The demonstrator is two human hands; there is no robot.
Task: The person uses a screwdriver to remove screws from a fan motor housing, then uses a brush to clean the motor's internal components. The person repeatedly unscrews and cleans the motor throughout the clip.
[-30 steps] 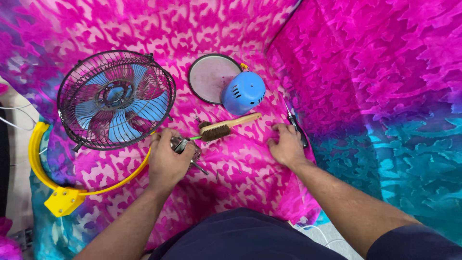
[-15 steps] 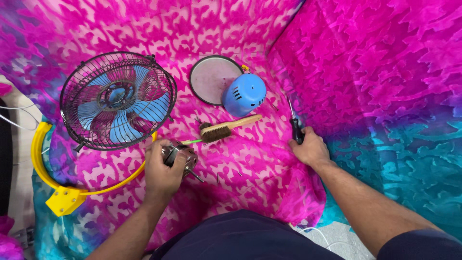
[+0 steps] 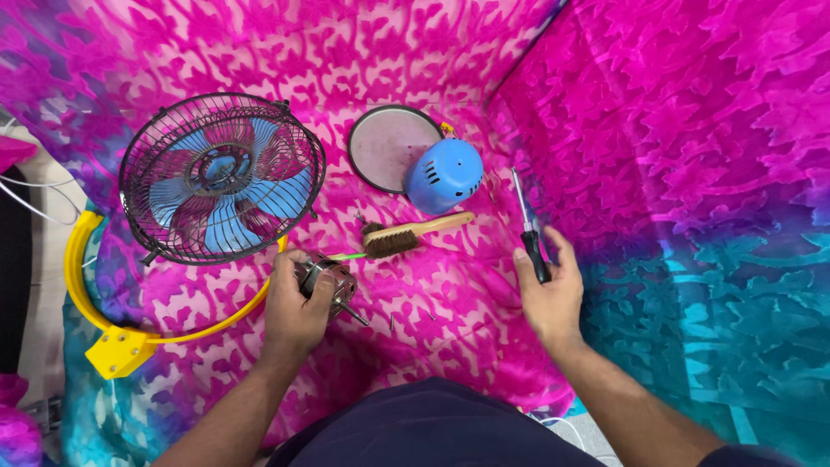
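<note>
Left hand [image 3: 294, 307] around a small metal motor [image 3: 327, 281], right hand [image 3: 552, 294] gripping a black-handled screwdriver [image 3: 529, 232]

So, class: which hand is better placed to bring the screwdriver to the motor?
Right. The right hand already grips the screwdriver, while the left hand is occupied holding the motor.

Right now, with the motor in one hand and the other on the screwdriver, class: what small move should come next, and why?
Probably lift the screwdriver and bring its tip across to the motor. The right hand is only closing on its black handle, the shaft lying on the pink cloth, while the left hand grips the motor, its shaft pointing right.
</note>
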